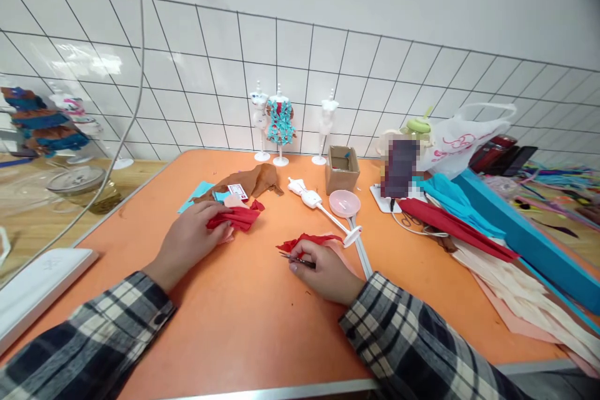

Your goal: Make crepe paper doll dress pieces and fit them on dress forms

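My left hand (190, 240) rests on the orange table (244, 325) with its fingers closed on a folded bundle of red crepe paper (239, 217). My right hand (325, 270) lies nearer the middle, pinching small dark scissors (293, 258) whose tips point left. A loose scrap of red paper (307, 240) sits just above that hand. Both sleeves are plaid.
A white mini mannequin (309, 197) lies on its stand beside a pink dish (344, 203) and a small cardboard box (342, 169). Brown paper (255, 181) lies behind the left hand. Three mannequins stand by the tiled wall (300, 56), one in a teal dress (280, 122). Paper rolls (487, 225) pile at right.
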Demonstrator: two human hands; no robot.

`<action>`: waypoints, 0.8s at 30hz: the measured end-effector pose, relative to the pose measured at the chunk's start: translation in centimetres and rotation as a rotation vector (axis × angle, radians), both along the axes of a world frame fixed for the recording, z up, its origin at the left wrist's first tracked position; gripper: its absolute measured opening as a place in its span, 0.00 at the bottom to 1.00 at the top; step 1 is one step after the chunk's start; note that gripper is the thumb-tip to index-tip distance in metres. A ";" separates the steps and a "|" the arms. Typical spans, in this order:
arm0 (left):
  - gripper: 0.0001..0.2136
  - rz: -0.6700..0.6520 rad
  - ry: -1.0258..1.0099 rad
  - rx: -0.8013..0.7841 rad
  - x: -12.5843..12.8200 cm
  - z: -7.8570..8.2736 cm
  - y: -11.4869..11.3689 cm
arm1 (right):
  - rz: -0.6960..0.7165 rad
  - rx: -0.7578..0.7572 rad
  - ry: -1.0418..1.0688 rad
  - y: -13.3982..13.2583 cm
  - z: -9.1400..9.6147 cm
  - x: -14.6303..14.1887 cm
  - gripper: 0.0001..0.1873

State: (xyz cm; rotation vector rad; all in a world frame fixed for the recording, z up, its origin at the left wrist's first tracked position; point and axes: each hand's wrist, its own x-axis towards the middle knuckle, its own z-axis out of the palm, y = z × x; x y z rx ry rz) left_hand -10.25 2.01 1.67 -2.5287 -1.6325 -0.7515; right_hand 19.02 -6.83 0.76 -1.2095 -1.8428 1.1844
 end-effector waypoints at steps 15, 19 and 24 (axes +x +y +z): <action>0.17 0.040 0.071 0.170 1.8 0.3 3.7 | 0.087 0.030 0.097 -0.4 -0.6 -0.6 0.04; 0.21 -0.048 0.123 0.012 0.2 -0.9 7.6 | 0.099 0.057 0.044 -0.3 -0.8 -0.8 0.03; 0.23 -0.012 0.138 -0.134 -0.7 -2.1 9.2 | 0.098 0.079 0.023 -0.1 -0.7 -0.4 0.03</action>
